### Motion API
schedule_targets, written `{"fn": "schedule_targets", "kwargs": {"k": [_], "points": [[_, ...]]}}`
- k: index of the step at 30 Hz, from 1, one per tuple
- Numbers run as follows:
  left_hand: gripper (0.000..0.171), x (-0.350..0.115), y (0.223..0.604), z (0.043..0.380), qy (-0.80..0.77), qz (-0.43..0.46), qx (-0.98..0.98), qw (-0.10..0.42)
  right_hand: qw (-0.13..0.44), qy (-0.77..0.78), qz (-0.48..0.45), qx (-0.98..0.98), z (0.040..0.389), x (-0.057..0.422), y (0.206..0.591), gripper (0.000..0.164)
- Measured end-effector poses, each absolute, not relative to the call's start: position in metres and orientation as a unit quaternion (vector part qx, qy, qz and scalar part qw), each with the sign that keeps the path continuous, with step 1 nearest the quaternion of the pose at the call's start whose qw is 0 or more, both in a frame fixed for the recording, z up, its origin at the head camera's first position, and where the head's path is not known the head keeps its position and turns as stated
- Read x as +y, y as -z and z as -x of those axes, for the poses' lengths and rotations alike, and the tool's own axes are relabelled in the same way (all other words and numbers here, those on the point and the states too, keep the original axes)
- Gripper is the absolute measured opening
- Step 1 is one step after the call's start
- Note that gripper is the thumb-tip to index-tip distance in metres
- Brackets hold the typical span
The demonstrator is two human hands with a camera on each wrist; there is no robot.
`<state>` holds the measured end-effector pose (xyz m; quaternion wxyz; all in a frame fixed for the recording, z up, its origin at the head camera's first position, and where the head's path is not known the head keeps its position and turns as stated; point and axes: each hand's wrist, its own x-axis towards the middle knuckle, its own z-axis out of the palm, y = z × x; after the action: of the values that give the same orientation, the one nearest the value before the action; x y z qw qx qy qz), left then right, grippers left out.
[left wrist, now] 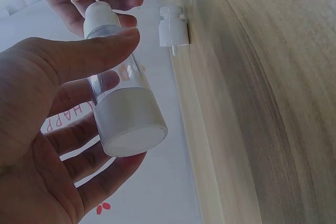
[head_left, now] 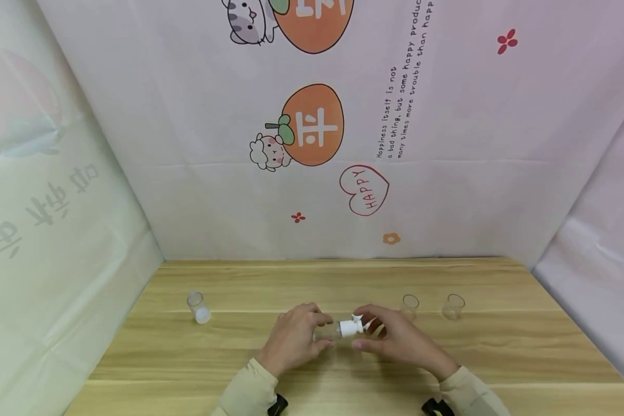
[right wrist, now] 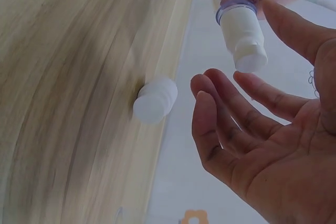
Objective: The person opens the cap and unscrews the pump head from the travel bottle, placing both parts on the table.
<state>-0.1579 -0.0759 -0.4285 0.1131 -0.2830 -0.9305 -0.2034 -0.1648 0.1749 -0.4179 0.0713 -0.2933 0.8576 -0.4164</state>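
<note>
My left hand [head_left: 293,340] grips a small clear bottle [left wrist: 131,121] between thumb and fingers. The bottle has a white base, and its white pump top [right wrist: 243,35] points right, toward my other hand. Close to that top, my right hand [right wrist: 262,148] has its fingers spread and loosely bent, with nothing held in them. A gap shows between the right fingers and the pump top in the right wrist view. On the table just beyond the hands stands a separate white pump piece [left wrist: 174,29], partly hidden by the held bottle in the head view.
A clear container with a white part [head_left: 199,307] is on the wooden table [head_left: 249,277] at the left. Two clear cups or caps, a nearer one [head_left: 410,303] and a farther-right one [head_left: 453,307], stand beyond my right hand. Printed cloth [head_left: 213,219] hangs behind the table.
</note>
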Motion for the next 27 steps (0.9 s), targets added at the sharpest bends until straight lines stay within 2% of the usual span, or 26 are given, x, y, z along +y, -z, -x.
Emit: {"fn": "schedule_targets", "kwargs": {"k": [6, 17, 27], "points": [[0.035, -0.0756, 0.4289, 0.159, 0.203, 0.285, -0.93, 0.113, 0.075, 0.418, 0.306, 0.852, 0.1666, 0.1723, 0.4196, 0.045], [0.036, -0.0747, 0.4298, 0.1614, 0.203, 0.283, -0.931, 0.11, 0.073, 0.412, 0.303, 0.856, 0.1675, 0.1697, 0.4171, 0.042], [0.036, -0.0741, 0.4301, 0.1595, 0.202, 0.286, -0.929, 0.12, 0.058, 0.425, 0.287, 0.856, 0.1678, 0.166, 0.4225, 0.027]]}}
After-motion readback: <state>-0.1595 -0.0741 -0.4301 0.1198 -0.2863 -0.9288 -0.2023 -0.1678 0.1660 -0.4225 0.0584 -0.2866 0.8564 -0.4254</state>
